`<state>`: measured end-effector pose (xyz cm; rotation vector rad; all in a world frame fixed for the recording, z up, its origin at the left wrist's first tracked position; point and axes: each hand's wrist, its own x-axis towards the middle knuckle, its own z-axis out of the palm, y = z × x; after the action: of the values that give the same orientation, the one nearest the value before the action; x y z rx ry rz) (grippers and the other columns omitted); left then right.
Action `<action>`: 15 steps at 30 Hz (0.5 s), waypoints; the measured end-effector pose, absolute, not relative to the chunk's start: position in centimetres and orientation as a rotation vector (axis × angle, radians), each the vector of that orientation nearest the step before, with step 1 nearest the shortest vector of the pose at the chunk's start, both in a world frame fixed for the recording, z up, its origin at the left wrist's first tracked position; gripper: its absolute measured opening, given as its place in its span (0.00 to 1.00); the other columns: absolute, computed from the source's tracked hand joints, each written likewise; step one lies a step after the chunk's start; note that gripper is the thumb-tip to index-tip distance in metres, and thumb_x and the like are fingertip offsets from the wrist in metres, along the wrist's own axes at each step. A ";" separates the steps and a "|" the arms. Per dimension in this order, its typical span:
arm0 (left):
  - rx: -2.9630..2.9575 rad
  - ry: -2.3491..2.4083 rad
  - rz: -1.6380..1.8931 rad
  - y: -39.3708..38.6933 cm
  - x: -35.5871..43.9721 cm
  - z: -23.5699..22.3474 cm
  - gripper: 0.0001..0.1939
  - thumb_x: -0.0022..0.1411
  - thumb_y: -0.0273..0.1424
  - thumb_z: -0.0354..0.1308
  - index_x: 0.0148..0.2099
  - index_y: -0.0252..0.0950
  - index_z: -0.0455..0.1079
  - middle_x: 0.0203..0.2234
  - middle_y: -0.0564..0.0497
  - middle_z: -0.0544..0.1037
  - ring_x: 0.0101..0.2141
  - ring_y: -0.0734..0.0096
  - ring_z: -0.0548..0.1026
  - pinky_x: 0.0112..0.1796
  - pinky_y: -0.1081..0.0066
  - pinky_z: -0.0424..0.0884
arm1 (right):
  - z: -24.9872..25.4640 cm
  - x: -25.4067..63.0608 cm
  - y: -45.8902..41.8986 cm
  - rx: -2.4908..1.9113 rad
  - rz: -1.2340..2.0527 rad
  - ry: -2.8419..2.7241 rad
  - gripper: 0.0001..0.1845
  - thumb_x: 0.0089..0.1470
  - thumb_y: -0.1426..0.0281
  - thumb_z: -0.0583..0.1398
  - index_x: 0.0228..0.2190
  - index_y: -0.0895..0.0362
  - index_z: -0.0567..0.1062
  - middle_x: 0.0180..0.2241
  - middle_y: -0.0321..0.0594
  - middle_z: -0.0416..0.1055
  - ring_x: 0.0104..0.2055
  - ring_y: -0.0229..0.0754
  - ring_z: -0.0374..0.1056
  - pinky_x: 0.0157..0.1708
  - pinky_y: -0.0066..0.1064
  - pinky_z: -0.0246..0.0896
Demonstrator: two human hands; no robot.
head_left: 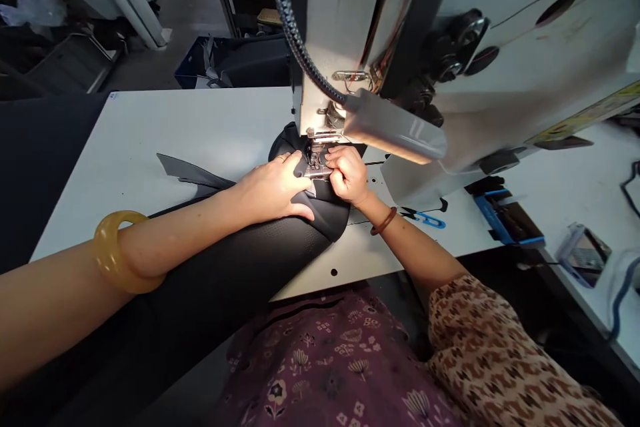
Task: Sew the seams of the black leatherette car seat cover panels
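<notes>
A piece of black, smooth, leather-like material (260,247) lies bunched under the needle and presser foot (316,155) of a white sewing machine (345,7). My left hand (273,188) rests over it left of the foot, thumb spread out below and fingers bent round a raised fold. On the foot's right side, my right hand (349,173) is closed, pinching the material's edge close to the needle. Its fingertips partly hide what they grip. A loose strip (193,172) of the material sticks out behind my left forearm. The lamp (395,127) lights the stitching spot.
Blue thread snips (424,218) lie right of my right wrist. Farther right are a blue box (510,217) of small tools and a clear-lidded case (585,255). The white table's (200,120) front edge runs close to my body. Behind it stands a dark blue bin (193,63).
</notes>
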<state>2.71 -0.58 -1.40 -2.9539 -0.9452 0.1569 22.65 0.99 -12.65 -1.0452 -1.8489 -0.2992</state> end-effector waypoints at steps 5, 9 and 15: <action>-2.951 -0.931 0.160 -0.2 2.8 -1.4 0.26 0.55 0.53 0.56 0.48 0.41 0.72 0.52 0.40 0.63 0.49 0.51 0.67 0.48 0.57 0.67 | -12.6 22.4 0.9 -1.089 -0.264 -1.808 0.12 0.48 0.75 0.49 0.26 0.56 0.72 0.31 0.45 0.74 0.40 0.43 0.71 0.42 0.36 0.68; -2.952 -0.936 0.167 -0.3 2.8 -1.3 0.27 0.55 0.53 0.56 0.48 0.40 0.72 0.53 0.40 0.62 0.50 0.50 0.67 0.49 0.57 0.67 | -12.6 22.3 1.0 -1.101 -0.243 -1.812 0.12 0.49 0.74 0.48 0.26 0.56 0.72 0.31 0.45 0.74 0.41 0.44 0.70 0.43 0.36 0.68; -2.959 -0.950 0.205 -0.4 2.9 -1.0 0.26 0.55 0.53 0.56 0.49 0.41 0.71 0.55 0.41 0.61 0.53 0.51 0.65 0.51 0.57 0.66 | -12.6 22.2 0.9 -1.053 -0.222 -1.764 0.12 0.49 0.74 0.49 0.25 0.56 0.71 0.30 0.45 0.74 0.40 0.43 0.70 0.42 0.36 0.68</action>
<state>2.90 -0.41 -0.99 -2.9589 -0.9497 0.2051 22.23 0.89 -12.57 -1.0532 -1.7641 -0.2219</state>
